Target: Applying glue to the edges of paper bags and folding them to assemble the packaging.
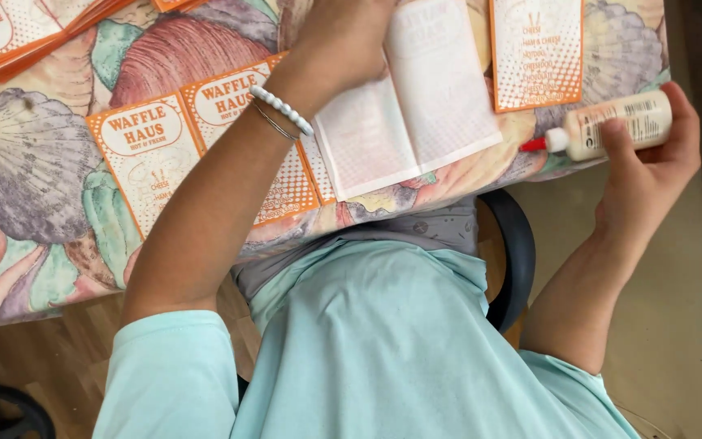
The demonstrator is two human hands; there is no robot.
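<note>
My left hand (343,36) rests flat on a white folded sheet (412,106) that lies face down on the table, near its front edge. A beaded bracelet (282,110) and a thin bangle sit on that wrist. Off the table's right corner, my right hand (652,162) grips a cream glue bottle (619,122) held sideways. Its red nozzle (534,144) points left toward the sheet and stays a short way from it.
Orange-and-white printed cards lie on the shell-patterned tablecloth (34,162): two side by side (152,158) under my left forearm, one (536,53) at the top right, and a fanned stack (18,32) at the top left. A black chair (513,260) is under me.
</note>
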